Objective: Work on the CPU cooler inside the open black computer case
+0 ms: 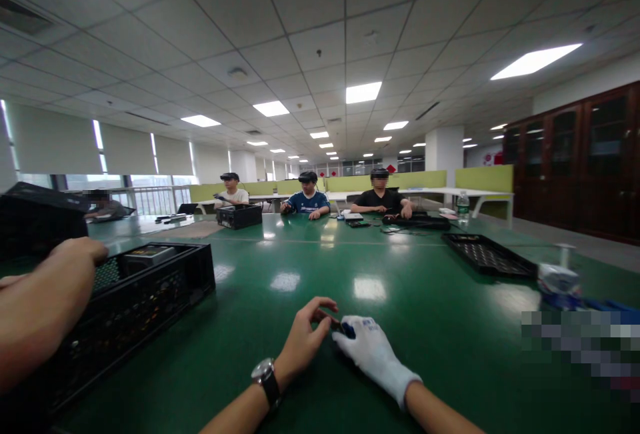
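My two hands meet low in the middle, over the green table (400, 301). A wristwatch (266, 375) is on my bare left hand (303, 337), whose thumb and fingers pinch toward the right hand. My right hand (373, 354) wears a white glove with its fingers curled. Both hands close on a small dark object (345, 329) between them. It is too small to name.
Another person's bare arm (45, 307) reaches in from the left onto a black perforated crate (150, 294). A flat black tray (487, 255) lies at the right, a clear item on a blue base (559, 282) beyond it. Three people sit at the far side.
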The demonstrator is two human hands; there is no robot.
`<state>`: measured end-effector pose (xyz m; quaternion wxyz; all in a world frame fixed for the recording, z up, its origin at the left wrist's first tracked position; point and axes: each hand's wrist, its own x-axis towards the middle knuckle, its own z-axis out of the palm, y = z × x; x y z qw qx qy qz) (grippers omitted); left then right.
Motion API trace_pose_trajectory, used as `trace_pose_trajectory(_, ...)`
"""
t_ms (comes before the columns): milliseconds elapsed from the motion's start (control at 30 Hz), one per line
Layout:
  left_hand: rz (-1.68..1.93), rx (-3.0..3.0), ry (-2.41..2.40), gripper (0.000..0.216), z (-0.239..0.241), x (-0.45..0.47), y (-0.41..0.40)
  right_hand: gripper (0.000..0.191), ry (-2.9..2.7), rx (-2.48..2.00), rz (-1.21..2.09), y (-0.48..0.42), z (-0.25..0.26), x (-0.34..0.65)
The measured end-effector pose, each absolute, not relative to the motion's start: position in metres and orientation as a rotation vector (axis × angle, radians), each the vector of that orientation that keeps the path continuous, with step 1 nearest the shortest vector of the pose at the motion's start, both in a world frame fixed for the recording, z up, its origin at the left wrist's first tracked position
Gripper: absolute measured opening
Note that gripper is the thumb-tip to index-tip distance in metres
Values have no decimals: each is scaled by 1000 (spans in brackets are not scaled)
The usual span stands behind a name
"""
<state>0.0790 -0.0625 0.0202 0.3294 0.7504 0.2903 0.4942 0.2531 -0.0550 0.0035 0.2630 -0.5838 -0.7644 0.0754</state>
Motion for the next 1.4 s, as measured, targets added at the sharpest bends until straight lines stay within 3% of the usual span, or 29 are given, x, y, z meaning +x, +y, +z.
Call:
trace_pose_trajectory(467,1395,2072,946,21,17,77,-57,33,-2071,-1613,131,-53,3,258)
trace_pose_trajectory(800,1228,2076,808,30,19,82,-66,38,-2141,-1522,189,-50,2,262)
trace_pose_trajectory(1133,1270,2140,910,24,17,78,-60,23,-1903,-1490,200,-41,7,277)
trace_pose_trajectory(1300,1216,2186,882,27,14,80,-59,37,-1966,-1381,249,-45,5,275)
trace_pose_trajectory(1400,1192,2198,897,30,13,80,-58,29,-1985,-1380,276,-44,3,273)
